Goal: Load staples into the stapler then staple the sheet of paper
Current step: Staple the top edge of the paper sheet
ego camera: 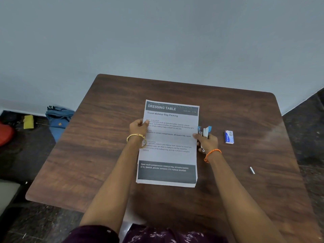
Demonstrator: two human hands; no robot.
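Note:
A printed sheet of paper headed "DRESSING TABLE" lies flat in the middle of the brown wooden table. My left hand grips the sheet's left edge, thumb on top. At the right edge of the sheet, my right hand holds a blue and silver stapler, with its thumb touching the paper. The stapler appears hinged open, its parts spread apart. A small blue and white staple box stands to the right of the stapler. A short strip of staples lies near the table's right edge.
A pale wall runs behind the table's far edge. On the dark floor to the left lie a blue bag, a yellow object and a red object.

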